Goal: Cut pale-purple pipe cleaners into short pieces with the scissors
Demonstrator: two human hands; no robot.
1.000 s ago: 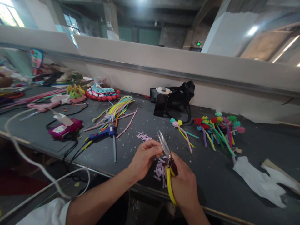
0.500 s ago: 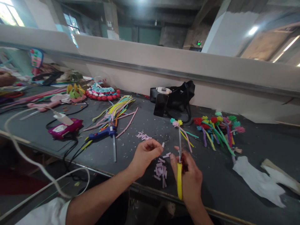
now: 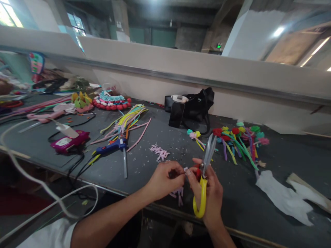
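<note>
the left hand [image 3: 165, 179] hides most of the pink cut pieces [image 3: 178, 193] — what its fingertips pinch is too small to tell.

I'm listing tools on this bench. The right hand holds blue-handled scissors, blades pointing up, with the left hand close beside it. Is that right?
Not quite. The head view shows the scissors in the right hand have a yellow handle, not blue. Their blades do point up, and the left hand is close beside it.

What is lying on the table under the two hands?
Short lilac cut pieces lie on the dark table below the left hand and the right hand, which holds yellow-handled scissors. The hands cover part of the pile, so its extent is hidden.
</note>
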